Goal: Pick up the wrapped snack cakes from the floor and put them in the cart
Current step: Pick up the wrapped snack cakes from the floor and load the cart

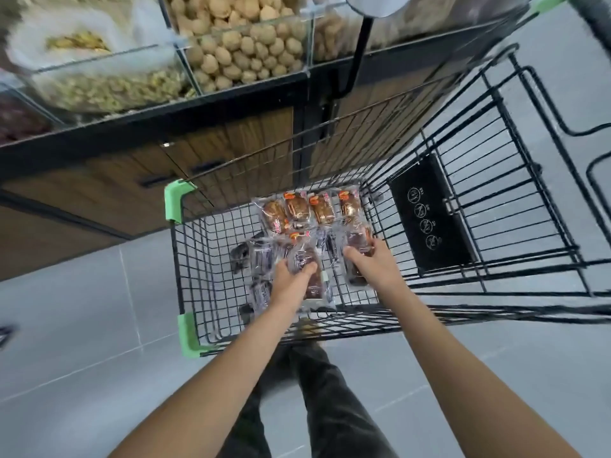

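Observation:
A black wire shopping cart point(193, 276) with green corner guards stands in front of me. Several clear-wrapped snack cakes lie on its floor: a row of light brown ones point(310, 209) at the far end and dark chocolate ones point(261, 259) nearer me. Both my arms reach down into the cart. My left hand point(291, 282) grips a dark wrapped cake point(312, 282) low over the cart floor. My right hand point(372, 262) holds another dark wrapped cake point(355, 246) beside it. My legs in dark trousers show below the cart.
A display counter point(231, 150) with wood-look doors stands just beyond the cart, with clear bins of round nuts point(238, 51) and other dry goods on top. The cart's folded child seat panel point(429, 213) is at right. Grey floor tiles point(82, 325) surround the cart.

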Motion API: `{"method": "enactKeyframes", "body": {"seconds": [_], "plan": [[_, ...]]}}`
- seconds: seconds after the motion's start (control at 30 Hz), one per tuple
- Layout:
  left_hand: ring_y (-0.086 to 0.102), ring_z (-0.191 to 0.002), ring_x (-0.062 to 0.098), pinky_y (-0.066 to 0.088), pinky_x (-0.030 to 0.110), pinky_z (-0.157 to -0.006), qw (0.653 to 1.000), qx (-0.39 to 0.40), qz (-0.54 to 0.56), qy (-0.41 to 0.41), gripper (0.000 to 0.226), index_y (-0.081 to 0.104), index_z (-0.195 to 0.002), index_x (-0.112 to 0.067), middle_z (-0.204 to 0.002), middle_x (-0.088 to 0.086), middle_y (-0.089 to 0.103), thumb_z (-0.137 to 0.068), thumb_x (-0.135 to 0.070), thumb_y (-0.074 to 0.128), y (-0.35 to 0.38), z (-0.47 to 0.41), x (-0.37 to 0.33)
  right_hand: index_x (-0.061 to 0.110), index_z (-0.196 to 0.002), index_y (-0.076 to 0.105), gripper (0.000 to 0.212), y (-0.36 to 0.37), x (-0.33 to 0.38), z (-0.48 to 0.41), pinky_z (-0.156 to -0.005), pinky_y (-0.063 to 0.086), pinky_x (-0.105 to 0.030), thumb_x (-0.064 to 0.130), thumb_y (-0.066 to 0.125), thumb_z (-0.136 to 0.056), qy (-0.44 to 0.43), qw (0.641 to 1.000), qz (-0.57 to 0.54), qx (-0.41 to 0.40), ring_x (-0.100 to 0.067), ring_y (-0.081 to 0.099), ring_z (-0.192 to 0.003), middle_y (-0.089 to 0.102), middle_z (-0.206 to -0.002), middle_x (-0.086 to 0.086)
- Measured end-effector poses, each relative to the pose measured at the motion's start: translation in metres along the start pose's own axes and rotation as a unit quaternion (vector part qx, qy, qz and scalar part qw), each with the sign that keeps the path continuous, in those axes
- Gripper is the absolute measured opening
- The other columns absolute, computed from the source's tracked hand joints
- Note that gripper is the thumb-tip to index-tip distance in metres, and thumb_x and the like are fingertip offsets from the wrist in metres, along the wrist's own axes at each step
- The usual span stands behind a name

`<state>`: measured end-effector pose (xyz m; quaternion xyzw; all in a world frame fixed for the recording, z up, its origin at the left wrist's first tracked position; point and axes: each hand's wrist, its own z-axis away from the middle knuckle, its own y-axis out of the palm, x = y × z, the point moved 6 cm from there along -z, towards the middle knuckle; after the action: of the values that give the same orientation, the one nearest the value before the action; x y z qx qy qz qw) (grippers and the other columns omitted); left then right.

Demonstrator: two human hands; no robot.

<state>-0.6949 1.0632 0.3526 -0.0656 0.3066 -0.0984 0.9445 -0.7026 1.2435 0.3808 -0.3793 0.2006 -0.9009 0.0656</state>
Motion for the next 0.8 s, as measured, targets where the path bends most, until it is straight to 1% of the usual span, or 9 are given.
{"method": "enactKeyframes", "body": {"seconds": [0.17,0.27,0.3,0.4,0.53,0.6,0.67,0.73,0.8], "plan": [[0.043,-0.129,0.031,0.034,0.045,-0.108,0.998,0.001,-0.026,-0.049,0.078,0.018,-0.147,-0.017,-0.146,0.008,0.038,-0.086,-0.032,0.065,0.039,-0.044,0.015,0.021,-0.104,0.045,0.031,0.000,-0.030,-0.047,-0.084,0.053,-0.041,0.027,0.068,-0.085,0.043,0.999,0.018,0.017,-0.018,0.062,-0.084,0.060,-0.089,0.005],[0.059,-0.089,0.016,0.048,0.015,-0.070,0.996,-0.005,-0.059,-0.070,0.074,0.021,-0.145,-0.014,-0.110,0.001,0.056,-0.087,-0.027,0.065,0.054,-0.065,0.024,0.020,-0.107,0.045,0.033,0.004,-0.054,-0.071,-0.083,0.049,-0.036,0.024,0.069,-0.085,0.071,0.996,0.038,0.039,-0.012,0.059,-0.080,0.061,-0.090,0.004],[0.059,-0.086,0.016,0.050,0.016,-0.068,0.995,-0.004,-0.065,-0.077,0.072,0.024,-0.143,-0.013,-0.106,0.002,0.056,-0.086,-0.027,0.066,0.060,-0.072,0.029,0.018,-0.110,0.046,0.035,0.008,-0.062,-0.079,-0.089,0.048,-0.039,0.023,0.069,-0.085,0.082,0.994,0.046,0.051,-0.016,0.060,-0.086,0.063,-0.094,0.002],[0.051,-0.119,0.030,0.043,0.042,-0.102,0.990,0.013,-0.101,-0.095,0.077,0.028,-0.142,-0.012,-0.136,0.010,0.047,-0.081,-0.035,0.069,0.077,-0.088,0.040,0.018,-0.104,0.054,0.025,0.018,-0.089,-0.098,-0.085,0.050,-0.039,0.016,0.068,-0.084,0.109,0.991,0.046,0.068,-0.026,0.062,-0.098,0.065,-0.101,-0.007],[0.050,-0.120,0.026,0.042,0.040,-0.103,0.989,0.028,-0.109,-0.091,0.077,0.027,-0.142,-0.012,-0.141,0.010,0.041,-0.082,-0.035,0.069,0.092,-0.109,0.057,0.021,-0.100,0.052,0.023,0.029,-0.114,-0.121,-0.076,0.043,-0.029,0.020,0.069,-0.084,0.108,0.991,0.052,0.065,-0.019,0.061,-0.086,0.064,-0.091,0.000],[0.057,-0.101,0.009,0.047,0.024,-0.091,0.989,0.031,-0.116,-0.089,0.074,0.030,-0.141,-0.013,-0.132,0.006,0.048,-0.082,-0.032,0.070,0.094,-0.118,0.066,0.017,-0.108,0.051,0.030,0.035,-0.126,-0.129,-0.077,0.042,-0.030,0.022,0.069,-0.084,0.114,0.990,0.059,0.066,-0.018,0.060,-0.085,0.065,-0.095,0.000],[0.058,-0.062,-0.009,0.046,0.003,-0.056,0.988,0.034,-0.124,-0.086,0.064,0.036,-0.134,-0.010,-0.096,-0.004,0.055,-0.082,-0.025,0.071,0.095,-0.127,0.072,0.017,-0.105,0.051,0.028,0.037,-0.138,-0.136,-0.074,0.042,-0.028,0.023,0.069,-0.085,0.120,0.989,0.065,0.054,-0.016,0.059,-0.082,0.065,-0.092,0.000],[0.046,-0.039,-0.006,0.030,0.003,-0.031,0.985,0.030,-0.148,-0.087,0.058,0.039,-0.128,-0.010,-0.073,-0.013,0.043,-0.082,-0.024,0.072,0.096,-0.129,0.075,0.020,-0.098,0.048,0.024,0.038,-0.145,-0.141,-0.065,0.042,-0.022,0.022,0.069,-0.085,0.123,0.989,0.073,0.047,-0.014,0.057,-0.075,0.061,-0.085,0.003],[0.044,-0.035,-0.007,0.033,0.007,-0.034,0.983,0.026,-0.163,-0.081,0.061,0.037,-0.129,-0.012,-0.070,-0.015,0.040,-0.083,-0.030,0.071,0.099,-0.132,0.077,0.021,-0.089,0.046,0.023,0.042,-0.149,-0.145,-0.062,0.041,-0.020,0.020,0.068,-0.086,0.131,0.987,0.076,0.050,-0.013,0.056,-0.072,0.059,-0.084,0.002]]}}
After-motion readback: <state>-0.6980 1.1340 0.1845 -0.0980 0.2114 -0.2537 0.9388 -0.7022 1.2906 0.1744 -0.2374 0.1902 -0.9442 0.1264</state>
